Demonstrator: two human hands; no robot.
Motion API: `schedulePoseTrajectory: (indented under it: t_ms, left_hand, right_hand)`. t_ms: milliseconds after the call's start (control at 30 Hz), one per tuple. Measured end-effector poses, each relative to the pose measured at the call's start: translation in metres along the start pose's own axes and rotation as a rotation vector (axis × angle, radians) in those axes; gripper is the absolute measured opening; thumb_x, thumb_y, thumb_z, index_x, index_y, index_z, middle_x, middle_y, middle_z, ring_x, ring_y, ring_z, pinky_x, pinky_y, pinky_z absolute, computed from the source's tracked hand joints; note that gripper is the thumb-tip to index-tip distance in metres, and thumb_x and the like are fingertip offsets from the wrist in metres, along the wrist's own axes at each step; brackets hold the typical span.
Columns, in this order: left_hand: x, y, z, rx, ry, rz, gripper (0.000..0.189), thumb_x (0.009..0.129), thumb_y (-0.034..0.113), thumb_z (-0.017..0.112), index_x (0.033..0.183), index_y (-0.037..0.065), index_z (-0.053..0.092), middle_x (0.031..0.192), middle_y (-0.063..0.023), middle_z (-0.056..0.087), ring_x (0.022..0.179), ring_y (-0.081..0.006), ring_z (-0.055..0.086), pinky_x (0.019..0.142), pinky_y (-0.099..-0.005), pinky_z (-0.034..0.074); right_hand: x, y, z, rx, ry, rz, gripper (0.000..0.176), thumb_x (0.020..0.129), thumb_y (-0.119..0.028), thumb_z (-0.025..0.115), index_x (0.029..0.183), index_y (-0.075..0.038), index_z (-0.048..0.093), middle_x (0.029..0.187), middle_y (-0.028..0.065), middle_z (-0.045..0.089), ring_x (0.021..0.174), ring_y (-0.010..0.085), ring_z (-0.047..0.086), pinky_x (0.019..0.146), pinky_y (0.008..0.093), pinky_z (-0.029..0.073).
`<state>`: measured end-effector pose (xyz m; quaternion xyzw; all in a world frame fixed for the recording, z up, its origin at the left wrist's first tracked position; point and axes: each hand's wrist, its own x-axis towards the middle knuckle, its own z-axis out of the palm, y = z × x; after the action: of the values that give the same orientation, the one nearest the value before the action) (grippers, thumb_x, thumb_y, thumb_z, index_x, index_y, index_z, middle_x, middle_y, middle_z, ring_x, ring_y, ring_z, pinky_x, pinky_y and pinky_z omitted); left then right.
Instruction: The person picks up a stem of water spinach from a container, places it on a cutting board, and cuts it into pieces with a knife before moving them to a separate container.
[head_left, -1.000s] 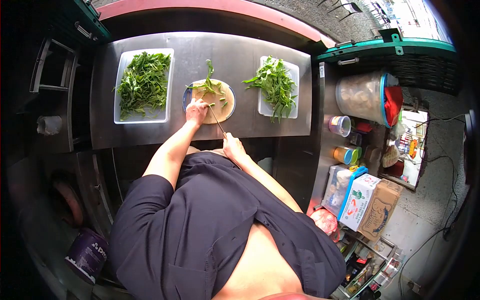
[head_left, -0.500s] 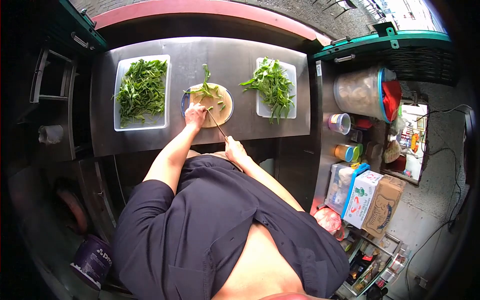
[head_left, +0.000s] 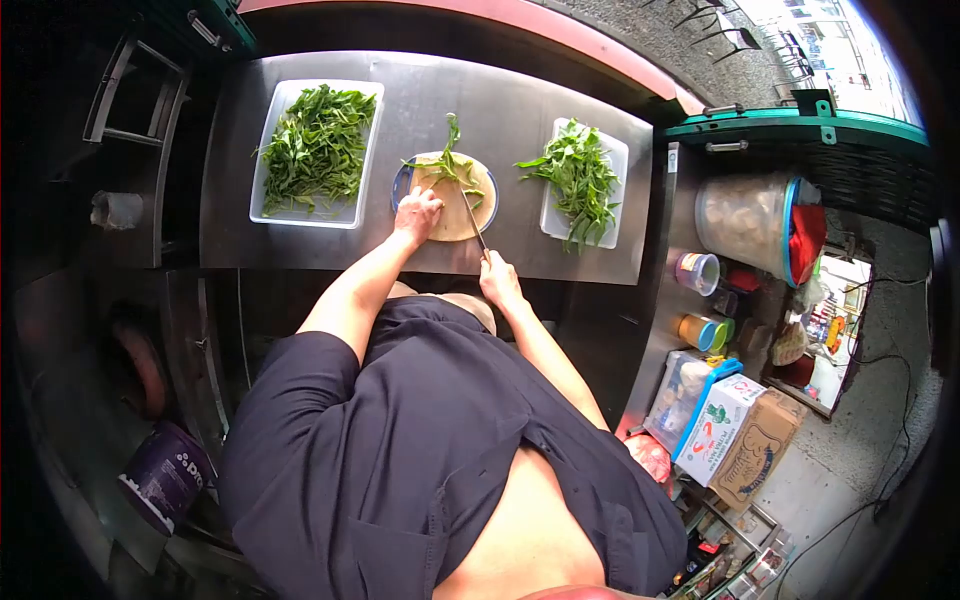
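Observation:
My left hand [head_left: 417,215] presses down on leafy green stems [head_left: 450,165] lying across a round wooden cutting board [head_left: 452,222] on a steel counter [head_left: 440,90]. My right hand [head_left: 499,282] grips the handle of a knife [head_left: 473,225] whose blade lies over the board just right of my left hand. A white tray [head_left: 262,190] of cut greens sits to the left of the board. Another white tray [head_left: 552,215] with whole leafy stems sits to its right.
Right of the counter stand a large clear tub [head_left: 745,212] with a red cloth, small coloured cups [head_left: 700,272], and boxes [head_left: 725,425] lower down. A purple bucket [head_left: 165,475] is at lower left. A dark shelf frame [head_left: 135,95] borders the counter's left end.
The whole view has shifted right and slightly up as my head moved. The knife blade has swung more upright over the board; my left hand stays on the stems.

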<state>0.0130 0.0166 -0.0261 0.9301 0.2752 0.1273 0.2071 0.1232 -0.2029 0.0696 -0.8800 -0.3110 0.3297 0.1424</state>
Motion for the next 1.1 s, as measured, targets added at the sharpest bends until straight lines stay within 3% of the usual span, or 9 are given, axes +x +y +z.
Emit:
schedulePoseTrajectory:
  t_ms: [167, 300, 633, 700, 1100]
  left_hand:
    - [-0.008, -0.007, 0.001, -0.011, 0.015, -0.046, 0.011, 0.088, 0.019, 0.069, 0.092, 0.019, 0.08, 0.096, -0.004, 0.07, 0.1, -0.0263, 0.065, 0.082, -0.0398, 0.059]
    - [-0.009, -0.009, 0.006, 0.001, 0.04, -0.115, 0.009, 0.084, 0.019, 0.075, 0.091, 0.018, 0.08, 0.091, -0.0022, 0.072, 0.097, -0.0243, 0.065, 0.084, -0.0361, 0.057]
    - [0.01, 0.003, 0.008, -0.059, 0.019, -0.149, 0.011, 0.082, 0.022, 0.078, 0.09, 0.015, 0.077, 0.094, -0.0032, 0.072, 0.1, -0.0259, 0.064, 0.087, -0.0374, 0.057]
    - [0.008, 0.002, 0.0, -0.08, -0.005, -0.152, 0.016, 0.081, 0.026, 0.079, 0.093, 0.016, 0.076, 0.098, -0.0037, 0.07, 0.104, -0.0264, 0.062, 0.089, -0.0387, 0.056]
    - [-0.008, 0.001, -0.008, -0.113, -0.021, -0.183, 0.012, 0.085, 0.022, 0.076, 0.094, 0.015, 0.078, 0.098, -0.0031, 0.07, 0.104, -0.0263, 0.062, 0.089, -0.0391, 0.056]
  right_hand:
    - [-0.006, 0.005, 0.007, 0.057, -0.01, -0.088, 0.026, 0.104, -0.028, 0.053, 0.116, -0.006, 0.058, 0.097, 0.0332, 0.069, 0.098, 0.0524, 0.067, 0.083, 0.0591, 0.053]
    - [-0.023, 0.003, 0.014, 0.088, -0.042, -0.059, 0.023, 0.104, -0.023, 0.056, 0.115, -0.004, 0.063, 0.097, 0.0267, 0.072, 0.096, 0.0462, 0.07, 0.083, 0.0515, 0.056]
    - [-0.026, -0.003, 0.019, 0.066, -0.021, -0.035, 0.023, 0.104, -0.023, 0.056, 0.117, -0.005, 0.061, 0.095, 0.0286, 0.071, 0.093, 0.048, 0.07, 0.079, 0.0547, 0.056]
    - [-0.02, -0.003, 0.018, 0.056, -0.021, -0.08, 0.026, 0.105, -0.027, 0.053, 0.115, -0.004, 0.057, 0.092, 0.0324, 0.07, 0.092, 0.0509, 0.069, 0.08, 0.0594, 0.054]
    - [-0.016, -0.008, 0.018, 0.021, -0.066, -0.067, 0.022, 0.105, -0.025, 0.053, 0.112, -0.004, 0.058, 0.093, 0.0313, 0.07, 0.092, 0.0512, 0.068, 0.078, 0.0585, 0.054]
